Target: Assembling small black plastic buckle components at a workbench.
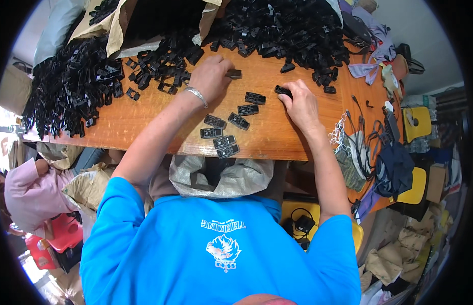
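My left hand (210, 79), with a silver bracelet at its wrist, is over the far middle of the wooden table. Its fingertips are closed on a small dark plastic piece (235, 74). To the right, my right hand (301, 104) pinches a black plastic housing (282, 91) between thumb and fingers, close to the tabletop. Several similar black rectangular housings (238, 121) lie loosely between my forearms, reaching down to the near table edge. Small open black frames (167, 88) are scattered left of my left hand.
A large heap of black plastic parts (282, 30) covers the far side; another heap (69, 81) lies at the left. An open sack (221, 178) hangs at the near table edge. Cables (366, 137) and a dark cloth bag (394, 168) lie right. Someone in pink (36, 190) sits left.
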`<action>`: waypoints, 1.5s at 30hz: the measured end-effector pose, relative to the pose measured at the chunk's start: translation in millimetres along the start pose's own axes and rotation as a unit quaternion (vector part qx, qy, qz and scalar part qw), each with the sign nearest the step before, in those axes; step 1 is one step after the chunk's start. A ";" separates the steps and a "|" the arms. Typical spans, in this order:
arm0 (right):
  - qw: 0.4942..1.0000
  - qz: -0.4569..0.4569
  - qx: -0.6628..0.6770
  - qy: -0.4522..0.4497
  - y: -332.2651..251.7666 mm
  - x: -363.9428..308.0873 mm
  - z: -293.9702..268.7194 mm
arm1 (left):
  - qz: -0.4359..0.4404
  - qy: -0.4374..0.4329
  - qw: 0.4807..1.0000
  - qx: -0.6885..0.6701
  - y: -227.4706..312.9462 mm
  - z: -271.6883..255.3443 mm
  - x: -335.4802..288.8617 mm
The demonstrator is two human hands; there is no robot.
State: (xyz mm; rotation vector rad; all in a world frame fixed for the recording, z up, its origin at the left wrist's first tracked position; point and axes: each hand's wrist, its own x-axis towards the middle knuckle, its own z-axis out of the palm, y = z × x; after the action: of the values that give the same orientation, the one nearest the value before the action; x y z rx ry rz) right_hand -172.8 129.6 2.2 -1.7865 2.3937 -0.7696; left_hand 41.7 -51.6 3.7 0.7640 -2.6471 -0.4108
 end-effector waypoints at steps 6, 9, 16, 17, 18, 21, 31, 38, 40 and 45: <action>0.998 -0.032 0.050 0.035 -37.6 -1.4 34.8 | 0.004 0.026 0.997 -0.077 14.7 15.0 -12.9; 0.997 -0.039 0.062 0.034 -57.3 -10.4 41.3 | 0.006 0.035 0.995 -0.098 13.8 15.3 -27.7; 0.987 -0.085 0.133 -0.024 -72.0 -36.6 30.2 | 0.017 -0.005 0.990 -0.139 17.8 -0.9 -65.5; 0.983 -0.098 0.154 -0.031 -72.3 -37.5 28.3 | 0.015 0.006 0.989 -0.147 17.6 -2.7 -68.4; 0.983 -0.097 0.155 -0.016 -73.6 -36.2 27.6 | 0.013 0.018 0.988 -0.155 17.2 -4.1 -70.8; 0.982 -0.108 0.156 0.022 -79.5 -26.1 29.9 | -0.002 0.042 0.988 -0.151 15.2 -5.8 -72.0; 0.982 -0.151 0.113 0.006 -96.7 -5.3 49.4 | -0.049 0.000 0.991 -0.121 10.9 -5.3 -70.5; 0.980 -0.180 0.084 0.018 -98.9 -12.4 51.5 | -0.122 -0.085 0.959 -0.242 -3.2 -11.7 -62.3; 0.978 -0.194 0.068 0.023 -97.0 -10.2 52.9 | -0.113 -0.067 0.973 -0.191 2.1 -13.3 -58.0; 0.978 -0.198 0.068 0.009 -90.6 -10.2 56.2 | -0.073 -0.036 0.988 -0.130 7.4 -5.6 -58.4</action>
State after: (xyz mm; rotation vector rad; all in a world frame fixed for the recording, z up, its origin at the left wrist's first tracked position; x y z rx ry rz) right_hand -70.6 100.4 -11.3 -2.2336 1.9560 -0.9584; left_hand 86.9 -14.0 -3.4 0.8727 -2.5399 -0.8179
